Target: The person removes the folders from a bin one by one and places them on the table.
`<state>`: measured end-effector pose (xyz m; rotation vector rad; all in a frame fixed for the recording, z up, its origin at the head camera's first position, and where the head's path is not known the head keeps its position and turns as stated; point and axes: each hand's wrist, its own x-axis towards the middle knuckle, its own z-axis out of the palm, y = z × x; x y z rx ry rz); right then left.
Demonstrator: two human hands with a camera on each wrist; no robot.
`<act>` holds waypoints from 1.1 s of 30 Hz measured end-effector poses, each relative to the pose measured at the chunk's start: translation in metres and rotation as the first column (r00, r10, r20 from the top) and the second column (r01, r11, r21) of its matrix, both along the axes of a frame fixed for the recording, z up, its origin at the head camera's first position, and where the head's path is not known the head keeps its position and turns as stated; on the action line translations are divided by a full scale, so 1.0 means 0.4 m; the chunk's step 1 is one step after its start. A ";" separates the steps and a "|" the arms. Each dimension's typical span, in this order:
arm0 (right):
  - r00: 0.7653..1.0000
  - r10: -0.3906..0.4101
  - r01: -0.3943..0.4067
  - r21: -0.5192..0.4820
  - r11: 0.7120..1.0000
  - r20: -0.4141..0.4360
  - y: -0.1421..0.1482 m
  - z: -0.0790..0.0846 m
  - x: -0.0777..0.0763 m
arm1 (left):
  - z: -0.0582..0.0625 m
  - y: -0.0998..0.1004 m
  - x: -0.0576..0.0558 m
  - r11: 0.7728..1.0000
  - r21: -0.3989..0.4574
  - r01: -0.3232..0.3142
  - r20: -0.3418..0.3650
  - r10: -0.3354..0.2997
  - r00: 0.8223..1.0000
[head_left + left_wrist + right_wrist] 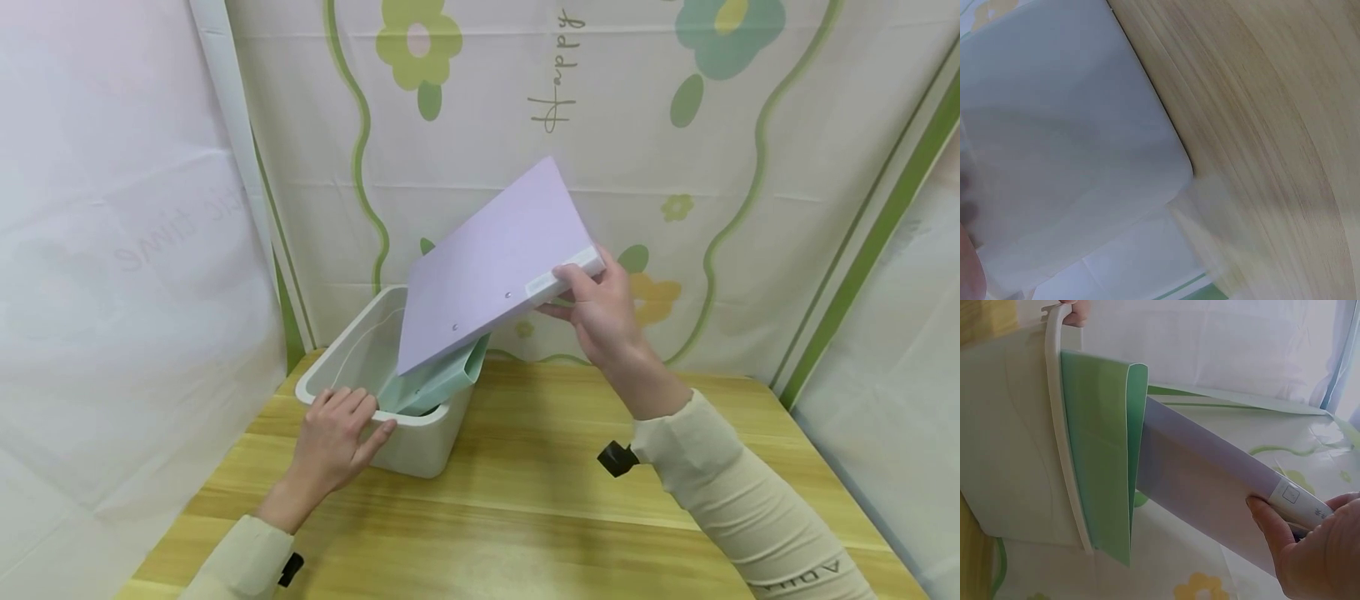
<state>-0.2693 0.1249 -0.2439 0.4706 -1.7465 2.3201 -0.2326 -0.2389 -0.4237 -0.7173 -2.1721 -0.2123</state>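
A lavender ring binder (487, 258) is tilted over a white plastic bin (420, 442), its lower corner at the bin's opening. My right hand (603, 312) grips the binder by its spine end, where a white label shows. Beneath it a mint green folder (442, 379) leans inside the bin and sticks out over the rim; the right wrist view shows the green folder (1100, 444) beside the lavender binder (1204, 481). My left hand (333, 437) holds the bin's near rim, fingers curled over it. In the left wrist view the bin's wall (1085, 137) fills much of the picture.
The bin stands at the left of a wooden table (540, 500). Behind the table hangs a white curtain (487, 150) with printed flowers, and a plain white sheet (112, 292) hangs at the left. Small black wrist cameras (617, 459) sit at the sleeves.
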 end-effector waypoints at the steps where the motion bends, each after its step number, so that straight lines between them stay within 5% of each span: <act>1: 1.000 0.001 -0.001 0.001 1.000 -0.003 0.001 0.001 0.001 | 0.000 0.000 0.000 1.000 0.000 0.000 0.002 0.000 1.000; 33: 1.000 -0.025 0.025 -0.005 1.000 0.013 0.050 0.002 0.007 | 0.001 -0.002 -0.002 1.000 -0.002 0.003 0.012 -0.003 1.000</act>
